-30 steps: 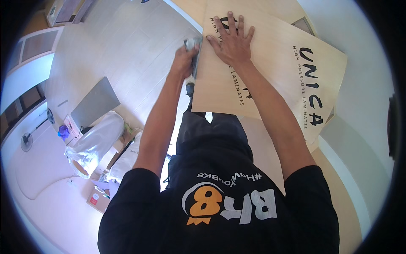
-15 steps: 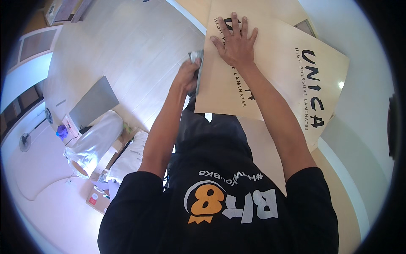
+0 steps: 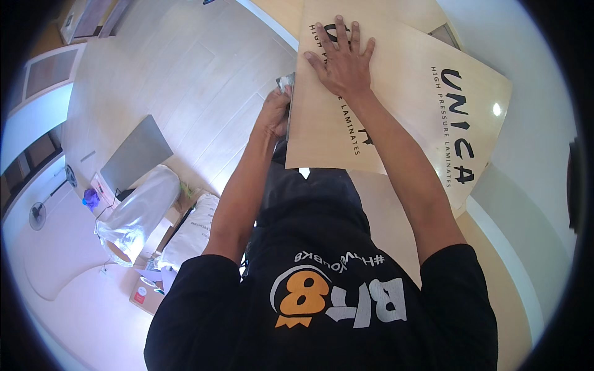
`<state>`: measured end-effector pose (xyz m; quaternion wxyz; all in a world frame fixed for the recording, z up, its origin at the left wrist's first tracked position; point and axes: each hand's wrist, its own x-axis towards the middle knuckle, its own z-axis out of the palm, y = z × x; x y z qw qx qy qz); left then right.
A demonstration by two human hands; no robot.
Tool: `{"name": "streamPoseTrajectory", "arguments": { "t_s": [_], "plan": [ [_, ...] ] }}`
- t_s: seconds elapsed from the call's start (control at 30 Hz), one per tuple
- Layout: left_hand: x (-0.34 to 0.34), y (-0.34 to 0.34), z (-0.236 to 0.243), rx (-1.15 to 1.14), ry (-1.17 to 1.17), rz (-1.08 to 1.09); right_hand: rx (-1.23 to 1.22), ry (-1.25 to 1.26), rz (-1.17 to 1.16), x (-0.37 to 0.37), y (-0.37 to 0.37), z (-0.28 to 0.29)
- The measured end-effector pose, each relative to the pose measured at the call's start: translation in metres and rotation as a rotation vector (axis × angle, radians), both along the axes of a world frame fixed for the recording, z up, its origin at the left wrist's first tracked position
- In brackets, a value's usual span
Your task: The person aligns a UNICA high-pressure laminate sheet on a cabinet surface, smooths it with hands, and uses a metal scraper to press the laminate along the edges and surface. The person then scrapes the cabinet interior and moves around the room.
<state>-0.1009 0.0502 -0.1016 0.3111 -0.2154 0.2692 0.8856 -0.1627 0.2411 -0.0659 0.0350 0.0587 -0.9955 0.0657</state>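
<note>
A pale tan laminate sheet (image 3: 402, 80) with black printed lettering lies in front of me and reaches off to the right. My right hand (image 3: 346, 68) rests flat on its far left part, fingers spread, palm down. At the sheet's left edge, my left hand (image 3: 276, 110) is closed around a thin grey piece (image 3: 286, 81) with a mottled pale end. That piece lies upright along the edge; its kind cannot be made out, and the fingers cover much of it.
Left on the tiled floor (image 3: 204, 80) are a grey panel (image 3: 139, 151), a roll in clear plastic (image 3: 142, 210) and a white sack (image 3: 193, 229). A standing fan (image 3: 38, 213) is farther left. A pale wall (image 3: 538, 123) borders the sheet's right side.
My left hand, still closed on the grey piece, has shifted very slightly along the sheet's edge. My right hand keeps its place on the sheet. The whole view has tilted a little.
</note>
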Motion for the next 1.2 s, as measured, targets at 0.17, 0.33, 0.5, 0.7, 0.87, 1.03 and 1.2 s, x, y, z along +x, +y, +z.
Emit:
{"name": "streamPoseTrajectory", "arguments": {
  "t_s": [0.17, 0.33, 0.5, 0.7, 0.87, 1.03, 1.2],
  "plan": [
    [-0.064, 0.010, -0.013, -0.080, 0.317, -0.017, -0.015, 0.022, -0.008, 0.001, -0.001, 0.002],
    [-0.009, -0.003, -0.001, -0.156, 0.076, -0.024, 0.019, 0.029, 0.003, 0.000, 0.000, 0.001],
    [-0.014, -0.006, -0.001, -0.132, 0.096, -0.032, 0.006, 0.009, 0.022, 0.007, -0.002, -0.004],
    [-0.061, 0.005, -0.021, -0.117, 0.064, -0.041, 0.009, 0.020, 0.021, 0.006, 0.000, -0.003],
    [0.011, -0.011, -0.003, -0.035, -0.009, -0.041, 0.030, -0.011, 0.011, 0.006, -0.002, 0.001],
    [-0.085, 0.006, -0.026, -0.098, 0.175, -0.100, 0.001, 0.005, 0.002, 0.005, -0.001, 0.000],
    [-0.019, -0.004, -0.017, -0.316, 0.075, -0.104, 0.015, -0.006, 0.005, 0.007, 0.000, -0.001]
  ]
}}
